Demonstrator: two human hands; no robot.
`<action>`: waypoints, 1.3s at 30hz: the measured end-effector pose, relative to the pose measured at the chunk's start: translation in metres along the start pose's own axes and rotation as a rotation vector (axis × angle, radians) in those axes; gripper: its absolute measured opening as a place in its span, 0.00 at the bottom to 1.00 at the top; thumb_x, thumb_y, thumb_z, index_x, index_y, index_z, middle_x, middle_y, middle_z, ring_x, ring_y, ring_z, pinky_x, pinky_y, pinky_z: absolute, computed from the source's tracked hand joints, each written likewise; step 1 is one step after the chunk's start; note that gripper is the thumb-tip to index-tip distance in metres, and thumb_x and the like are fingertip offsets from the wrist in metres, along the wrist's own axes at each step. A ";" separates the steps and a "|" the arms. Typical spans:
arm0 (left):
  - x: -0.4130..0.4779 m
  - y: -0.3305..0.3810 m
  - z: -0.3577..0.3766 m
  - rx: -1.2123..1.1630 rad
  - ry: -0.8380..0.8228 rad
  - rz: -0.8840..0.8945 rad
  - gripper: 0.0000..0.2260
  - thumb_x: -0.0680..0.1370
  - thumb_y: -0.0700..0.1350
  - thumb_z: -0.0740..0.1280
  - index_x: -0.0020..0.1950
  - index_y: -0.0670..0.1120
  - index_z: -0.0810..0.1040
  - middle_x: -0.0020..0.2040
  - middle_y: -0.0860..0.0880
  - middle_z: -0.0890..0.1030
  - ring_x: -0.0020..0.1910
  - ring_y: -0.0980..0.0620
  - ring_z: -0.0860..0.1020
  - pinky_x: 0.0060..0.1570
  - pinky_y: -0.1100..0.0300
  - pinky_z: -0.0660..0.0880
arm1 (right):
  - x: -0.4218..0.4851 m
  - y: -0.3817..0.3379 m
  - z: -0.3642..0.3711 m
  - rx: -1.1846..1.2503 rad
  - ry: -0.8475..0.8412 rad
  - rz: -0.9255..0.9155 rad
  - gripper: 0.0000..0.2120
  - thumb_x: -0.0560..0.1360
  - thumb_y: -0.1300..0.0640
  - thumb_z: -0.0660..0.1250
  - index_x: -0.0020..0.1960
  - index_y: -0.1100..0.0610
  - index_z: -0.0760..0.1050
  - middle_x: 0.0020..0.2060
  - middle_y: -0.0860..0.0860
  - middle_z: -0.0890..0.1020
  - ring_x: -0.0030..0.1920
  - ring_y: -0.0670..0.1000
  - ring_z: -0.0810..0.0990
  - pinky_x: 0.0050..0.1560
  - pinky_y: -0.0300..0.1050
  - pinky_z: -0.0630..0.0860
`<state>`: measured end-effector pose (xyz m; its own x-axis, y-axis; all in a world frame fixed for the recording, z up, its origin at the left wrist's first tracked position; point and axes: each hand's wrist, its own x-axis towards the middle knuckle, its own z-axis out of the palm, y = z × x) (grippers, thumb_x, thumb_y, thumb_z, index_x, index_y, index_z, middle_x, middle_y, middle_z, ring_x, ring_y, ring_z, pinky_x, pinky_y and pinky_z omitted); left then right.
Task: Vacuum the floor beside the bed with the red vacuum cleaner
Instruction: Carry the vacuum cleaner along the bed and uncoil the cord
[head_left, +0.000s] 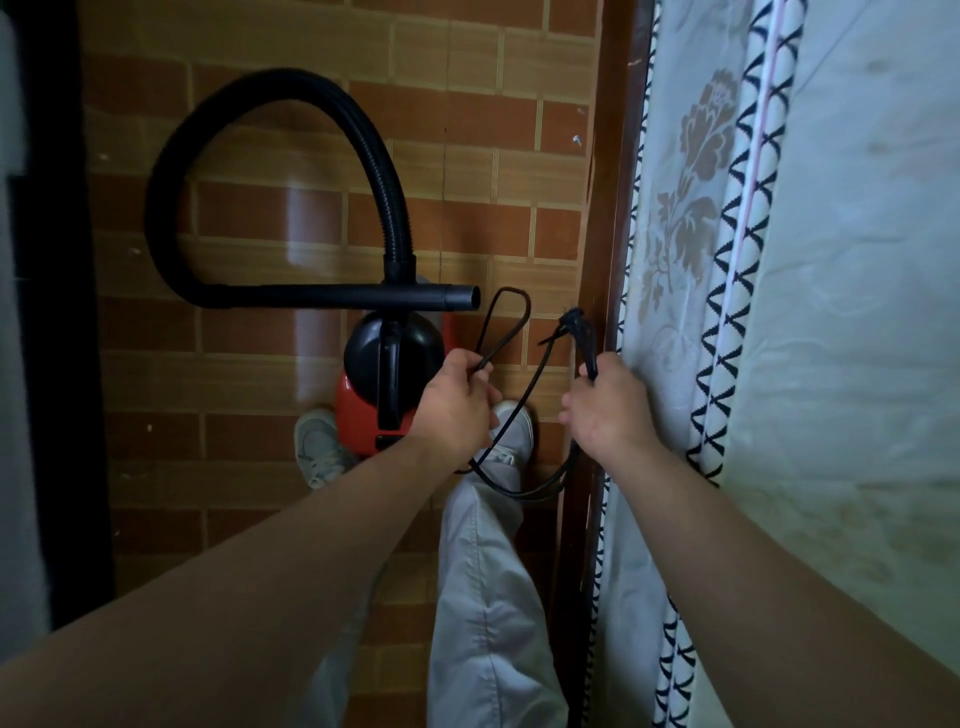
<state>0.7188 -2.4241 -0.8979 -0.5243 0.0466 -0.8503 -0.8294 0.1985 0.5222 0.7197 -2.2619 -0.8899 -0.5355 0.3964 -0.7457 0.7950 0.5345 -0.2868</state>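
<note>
The red vacuum cleaner (358, 405) with its black domed top stands on the brick-patterned floor (260, 208), just ahead of my feet. Its black hose (208, 130) loops up and left, ending in a straight nozzle tube (363, 297) pointing right. My left hand (452, 400) pinches a loop of the black power cord (506, 322). My right hand (608, 405) grips a bundle of the same cord, with the plug end (574, 322) sticking up above my fist. Slack cord hangs between both hands.
The bed (857, 312) with a pale floral sheet and a black-and-white trimmed edge fills the right side, its brown wooden frame (613, 208) bordering the floor. A dark piece of furniture (47, 312) lines the left. My grey shoes (319, 447) stand beside the vacuum.
</note>
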 end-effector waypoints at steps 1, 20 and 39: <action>-0.002 0.002 0.000 -0.007 -0.007 -0.022 0.07 0.86 0.43 0.57 0.61 0.47 0.72 0.45 0.46 0.78 0.33 0.53 0.76 0.28 0.61 0.76 | -0.004 -0.001 -0.002 -0.003 0.005 -0.001 0.08 0.81 0.57 0.58 0.56 0.58 0.72 0.46 0.57 0.82 0.45 0.58 0.84 0.48 0.59 0.83; -0.079 0.095 -0.015 -0.031 -0.114 0.016 0.06 0.86 0.41 0.57 0.58 0.45 0.74 0.44 0.42 0.80 0.32 0.49 0.77 0.29 0.59 0.76 | -0.109 -0.097 -0.127 0.639 0.010 -0.088 0.07 0.84 0.55 0.58 0.52 0.51 0.74 0.28 0.48 0.65 0.25 0.47 0.59 0.26 0.40 0.56; -0.342 0.371 -0.054 -0.108 -0.113 0.519 0.10 0.86 0.41 0.59 0.63 0.37 0.74 0.43 0.45 0.79 0.30 0.50 0.76 0.29 0.58 0.76 | -0.363 -0.236 -0.372 0.981 0.054 -0.650 0.12 0.85 0.53 0.56 0.47 0.57 0.70 0.27 0.51 0.60 0.25 0.50 0.53 0.26 0.37 0.55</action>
<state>0.5803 -2.4194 -0.4099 -0.8513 0.2178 -0.4773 -0.4850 0.0201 0.8743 0.6201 -2.2540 -0.3278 -0.9135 0.3049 -0.2693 0.2347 -0.1455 -0.9611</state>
